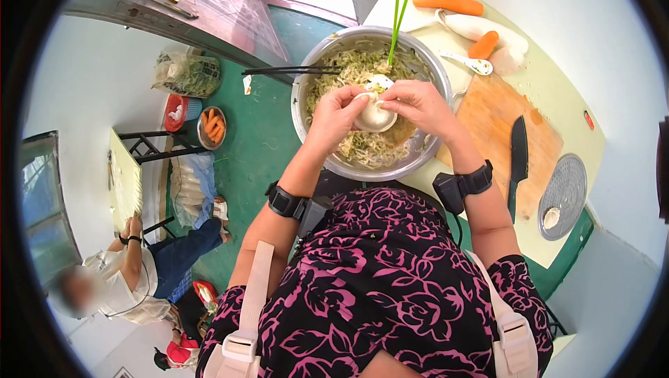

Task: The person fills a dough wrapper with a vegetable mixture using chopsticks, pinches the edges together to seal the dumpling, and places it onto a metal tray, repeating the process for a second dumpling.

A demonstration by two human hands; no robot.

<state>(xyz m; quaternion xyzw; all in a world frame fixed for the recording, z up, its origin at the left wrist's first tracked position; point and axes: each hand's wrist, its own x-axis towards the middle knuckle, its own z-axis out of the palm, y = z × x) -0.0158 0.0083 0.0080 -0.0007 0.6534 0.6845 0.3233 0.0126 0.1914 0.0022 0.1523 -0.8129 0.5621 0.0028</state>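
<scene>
Over a large metal bowl (298, 110) of shredded vegetable filling (369, 155), my two hands pinch a round white dough dumpling (376, 119). My left hand (333, 114) grips its left edge between thumb and fingers. On the opposite edge, my right hand (424, 108) pinches the dough the same way. Just beyond the fingertips is a white spoon (380, 81) with some filling on it, partly hidden by my hands. Black chopsticks (289, 70) lie across the bowl's left rim, and green chopsticks (398, 19) stand in the filling at the far side.
Right of the bowl, a wooden cutting board (488, 124) bears a black knife (518, 158). A round metal tray (573, 179) holds one dumpling (551, 218). Carrots (449, 6), white radish (481, 28) and a white spoon (474, 64) lie behind. Another person (129, 273) sits at a table on the left.
</scene>
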